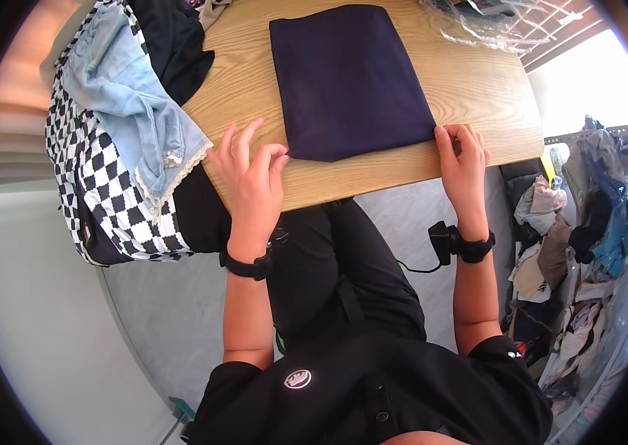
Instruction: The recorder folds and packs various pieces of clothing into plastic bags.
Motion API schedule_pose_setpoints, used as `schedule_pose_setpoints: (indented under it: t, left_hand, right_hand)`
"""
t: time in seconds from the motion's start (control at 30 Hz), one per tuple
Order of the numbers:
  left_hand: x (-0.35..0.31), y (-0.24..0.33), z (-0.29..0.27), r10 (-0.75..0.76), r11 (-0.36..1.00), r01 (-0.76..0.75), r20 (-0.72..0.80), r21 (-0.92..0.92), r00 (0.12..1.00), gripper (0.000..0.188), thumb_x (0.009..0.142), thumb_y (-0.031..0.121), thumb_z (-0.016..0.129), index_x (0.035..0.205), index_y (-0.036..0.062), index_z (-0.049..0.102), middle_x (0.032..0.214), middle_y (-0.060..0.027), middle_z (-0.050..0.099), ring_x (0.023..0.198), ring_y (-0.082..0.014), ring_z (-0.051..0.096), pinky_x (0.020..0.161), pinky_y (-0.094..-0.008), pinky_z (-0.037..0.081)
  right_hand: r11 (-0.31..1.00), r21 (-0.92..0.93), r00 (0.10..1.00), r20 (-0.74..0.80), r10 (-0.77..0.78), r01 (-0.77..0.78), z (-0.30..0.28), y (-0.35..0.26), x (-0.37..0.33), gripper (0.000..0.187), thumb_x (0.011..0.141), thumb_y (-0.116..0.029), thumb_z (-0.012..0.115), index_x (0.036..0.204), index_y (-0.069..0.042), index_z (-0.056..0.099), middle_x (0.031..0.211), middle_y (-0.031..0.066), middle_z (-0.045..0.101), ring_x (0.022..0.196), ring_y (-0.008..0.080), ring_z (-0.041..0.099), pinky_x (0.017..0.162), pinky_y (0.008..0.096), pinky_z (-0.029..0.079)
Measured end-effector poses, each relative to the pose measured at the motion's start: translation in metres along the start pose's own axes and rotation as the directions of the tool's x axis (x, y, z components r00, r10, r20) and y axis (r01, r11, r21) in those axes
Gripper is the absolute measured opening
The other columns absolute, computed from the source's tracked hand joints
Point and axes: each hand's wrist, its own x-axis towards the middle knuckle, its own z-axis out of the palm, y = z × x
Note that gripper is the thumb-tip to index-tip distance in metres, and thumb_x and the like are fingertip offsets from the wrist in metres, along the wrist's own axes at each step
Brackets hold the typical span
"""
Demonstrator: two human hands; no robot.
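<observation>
A dark navy piece of cloth [351, 81], folded into a smooth, flat rectangle, lies on the wooden table. Its kind of garment cannot be made out. At its near left corner, my left hand [249, 174] pinches the edge between thumb and index finger while the other fingers stretch away. My right hand [462, 159] has the near right corner between thumb and forefinger, its remaining fingers curled. The near edge runs almost straight between both hands. Each wrist wears a black band.
Light blue denim with lace trim [117, 89], black cloth [173, 44] and a black-and-white checkered fabric [106, 178] pile over the table's left side. Clear plastic bags [499, 22] lie at the far right. Bagged clothes [551, 245] stand beside the wooden table [488, 81].
</observation>
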Motion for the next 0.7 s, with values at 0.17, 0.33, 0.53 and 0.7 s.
schedule_pose_setpoints:
  t: [0.17, 0.33, 0.53, 0.7]
  left_hand:
    - [0.007, 0.006, 0.005, 0.070, 0.997, -0.070, 0.000, 0.013, 0.998, 0.008, 0.080, 0.011, 0.064, 0.086, 0.0065, 0.061, 0.125, -0.0075, 0.051, 0.125, -0.0347, 0.036, 0.105, -0.0478, 0.024]
    - [-0.012, -0.009, -0.003, -0.072, 0.989, 0.067, -0.028, -0.134, 0.997, 0.008, 0.083, 0.005, 0.061, 0.090, 0.0011, 0.060, 0.120, -0.0168, 0.053, 0.115, -0.0347, 0.046, 0.099, -0.0442, 0.034]
    - [-0.009, -0.005, 0.007, -0.160, 0.951, 0.138, -0.060, -0.277, 0.985, 0.028, 0.095, 0.015, 0.044, 0.111, -0.0060, 0.053, 0.122, -0.0191, 0.050, 0.114, -0.0334, 0.047, 0.096, -0.0425, 0.037]
    - [0.000, 0.006, -0.005, 0.031, 0.998, -0.042, -0.193, -0.051, 0.981, 0.047, 0.092, 0.038, 0.052, 0.107, -0.0051, 0.060, 0.112, -0.0230, 0.059, 0.100, -0.0379, 0.056, 0.087, -0.0451, 0.045]
  right_hand:
    - [0.996, -0.056, 0.993, -0.095, -0.075, 0.069, -0.006, 0.012, 0.003, 0.017, 0.082, -0.022, 0.062, 0.076, -0.007, 0.063, 0.075, 0.0083, 0.059, 0.075, 0.0291, 0.054, 0.071, 0.0421, 0.036]
    - [0.970, 0.245, 0.989, -0.147, 0.033, 0.004, -0.011, 0.023, -0.011, 0.008, 0.083, -0.011, 0.058, 0.083, -0.003, 0.058, 0.076, 0.0124, 0.055, 0.068, 0.0259, 0.053, 0.060, 0.0351, 0.042]
    - [0.963, -0.268, 0.830, -0.528, -0.180, 0.038, -0.156, 0.164, 0.016, 0.030, 0.069, 0.000, 0.063, 0.097, -0.005, 0.057, 0.093, 0.0125, 0.058, 0.081, 0.0297, 0.055, 0.074, 0.0390, 0.045]
    - [0.708, -0.668, 0.660, -0.640, -0.393, -0.227, -0.324, 0.255, 0.047, 0.032, 0.069, -0.007, 0.057, 0.101, -0.009, 0.054, 0.103, 0.0121, 0.055, 0.096, 0.0305, 0.052, 0.084, 0.0407, 0.041]
